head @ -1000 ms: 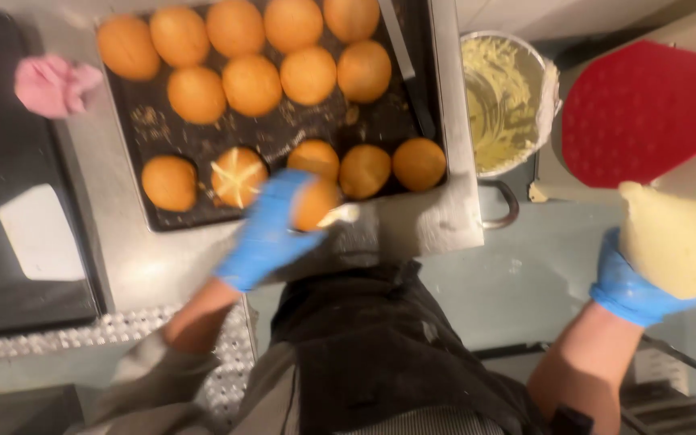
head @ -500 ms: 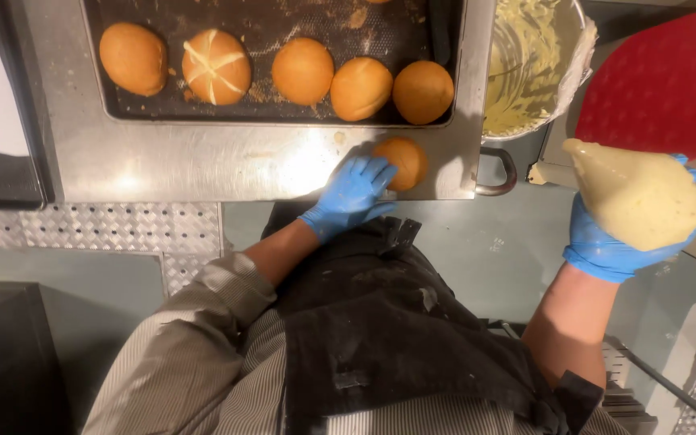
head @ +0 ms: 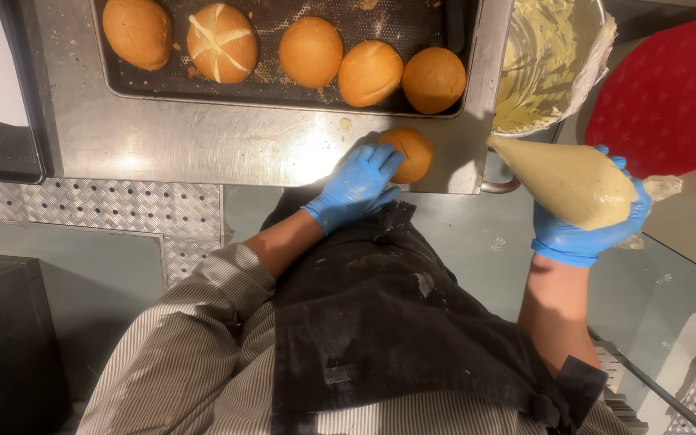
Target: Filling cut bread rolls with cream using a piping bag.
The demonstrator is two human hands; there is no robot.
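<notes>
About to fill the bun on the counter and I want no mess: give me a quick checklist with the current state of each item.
1. Bun resting on the steel counter, off the tray: ok.
2. Left hand steadying the bun: ok, fingers on its side.
3. Right hand gripping the piping bag: ok, bag looks full.
4. Bag tip aimed at the bun: not ok, it points that way but sits clear of the bun.
5. Bun cut open for filling: cannot tell, the top looks whole.
6. Bowl of cream within reach: ok.
</notes>
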